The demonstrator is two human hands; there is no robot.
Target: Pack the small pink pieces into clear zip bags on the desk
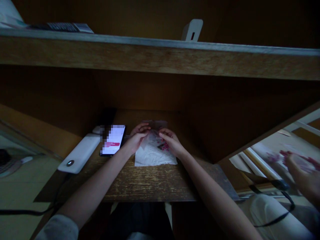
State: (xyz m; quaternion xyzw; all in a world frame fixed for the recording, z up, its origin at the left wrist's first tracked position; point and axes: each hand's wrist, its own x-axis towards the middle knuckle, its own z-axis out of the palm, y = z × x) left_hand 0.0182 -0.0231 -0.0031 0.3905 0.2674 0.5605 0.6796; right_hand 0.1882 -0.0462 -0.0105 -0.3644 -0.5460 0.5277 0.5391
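Observation:
My left hand (138, 138) is closed, with thumb and fingers pinching the left side of a clear plastic bag (152, 136). Opposite it, my right hand (172, 142) pinches the bag's right side. Below the bag, a white tissue or thin cloth (150, 159) lies spread on the brown wooden shelf (155, 183). Small pinkish-red bits (165, 146), perhaps beads, show beside my right fingers with a dark piece among them; whether they are in the bag or on the tissue I cannot tell. Another clear sheet or bag edge (160, 124) shows behind my hands.
A lit phone (116, 140) lies left of my left hand, beside a white power bank (81, 153). An upper shelf edge (155, 56) crosses above, bearing a white box-like device (193, 30). At right, another person's hand (300, 170) is near reddish strands; a cable (287, 210) hangs there.

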